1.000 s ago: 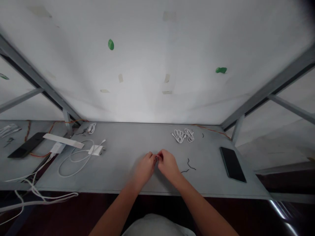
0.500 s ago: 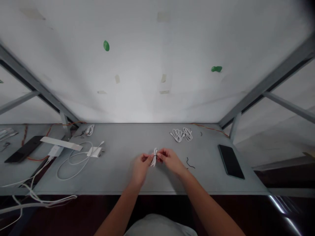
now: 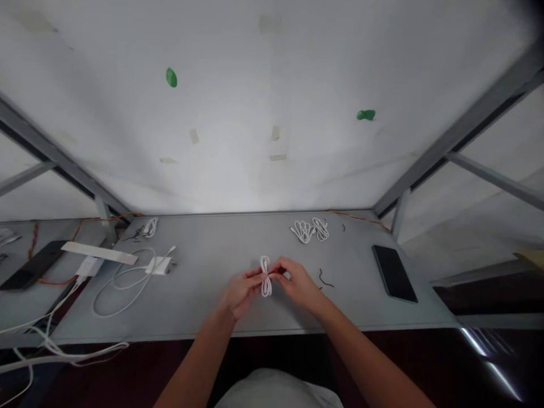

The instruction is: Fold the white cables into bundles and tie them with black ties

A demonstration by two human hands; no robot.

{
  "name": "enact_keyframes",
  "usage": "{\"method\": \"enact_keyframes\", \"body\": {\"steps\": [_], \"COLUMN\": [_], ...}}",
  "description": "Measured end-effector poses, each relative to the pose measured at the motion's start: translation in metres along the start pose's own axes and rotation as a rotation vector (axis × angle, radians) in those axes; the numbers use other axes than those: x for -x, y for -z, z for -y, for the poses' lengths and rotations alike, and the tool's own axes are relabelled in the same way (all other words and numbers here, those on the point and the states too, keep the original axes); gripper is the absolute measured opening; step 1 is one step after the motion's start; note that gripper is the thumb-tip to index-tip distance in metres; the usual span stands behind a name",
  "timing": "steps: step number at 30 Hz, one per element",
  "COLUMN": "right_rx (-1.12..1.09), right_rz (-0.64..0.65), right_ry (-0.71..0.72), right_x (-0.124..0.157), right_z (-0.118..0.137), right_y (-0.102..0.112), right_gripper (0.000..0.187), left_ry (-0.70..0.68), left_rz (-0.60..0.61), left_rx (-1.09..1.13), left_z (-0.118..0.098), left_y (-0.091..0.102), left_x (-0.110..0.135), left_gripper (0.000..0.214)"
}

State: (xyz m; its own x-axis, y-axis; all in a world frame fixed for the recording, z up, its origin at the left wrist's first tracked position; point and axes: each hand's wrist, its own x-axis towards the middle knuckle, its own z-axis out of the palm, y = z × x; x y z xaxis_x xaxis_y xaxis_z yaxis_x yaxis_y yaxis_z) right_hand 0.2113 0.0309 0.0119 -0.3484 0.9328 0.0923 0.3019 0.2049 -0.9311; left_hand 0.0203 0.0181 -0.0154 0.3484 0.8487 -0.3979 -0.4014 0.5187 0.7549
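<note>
A white cable [image 3: 266, 286], folded into a narrow looped bundle, stands upright between my hands above the front middle of the table. My left hand [image 3: 243, 289] pinches it at the waist from the left, thumb and fingers closed. From the right, the fingertips of my right hand [image 3: 293, 280] are pinched together at that same waist, on a thin black twist tie [image 3: 271, 273] that is mostly hidden by the fingers. Loops of cable fan out above and below the grip. On the table right of my right hand lies a loose black twist tie [image 3: 326, 279].
Two coiled white cables [image 3: 303, 231] lie at the back right, a black phone [image 3: 394, 273] at the right. To the left are a white charger [image 3: 160, 265] with its cable, another coiled cable [image 3: 150, 227] and a white power strip [image 3: 100, 252]. Metal posts flank the table.
The bundle has turned from tilted to nearly upright, its loops spreading wider. My left hand has opened out slightly behind its pinch; the right fingertips have come in to the bundle's middle. The view has shifted slightly.
</note>
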Motion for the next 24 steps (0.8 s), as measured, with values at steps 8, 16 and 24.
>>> {"method": "enact_keyframes", "body": {"steps": [8, 16, 24], "right_rx": [0.110, 0.037, 0.353], "right_rz": [0.076, -0.050, 0.100], "right_ry": [0.039, -0.171, 0.185], "right_x": [0.008, 0.009, 0.013], "right_z": [0.006, 0.002, 0.006], "right_y": [0.006, -0.003, 0.001], "right_gripper": [0.019, 0.007, 0.016], "left_ry": [0.128, 0.028, 0.080], "left_rz": [0.102, 0.007, 0.017], "left_rx": [0.022, 0.045, -0.067], "left_z": [-0.001, 0.002, -0.002], "left_y": [0.002, -0.001, 0.004], "left_x": [0.006, 0.009, 0.009], "left_gripper": [0.041, 0.045, 0.047]}}
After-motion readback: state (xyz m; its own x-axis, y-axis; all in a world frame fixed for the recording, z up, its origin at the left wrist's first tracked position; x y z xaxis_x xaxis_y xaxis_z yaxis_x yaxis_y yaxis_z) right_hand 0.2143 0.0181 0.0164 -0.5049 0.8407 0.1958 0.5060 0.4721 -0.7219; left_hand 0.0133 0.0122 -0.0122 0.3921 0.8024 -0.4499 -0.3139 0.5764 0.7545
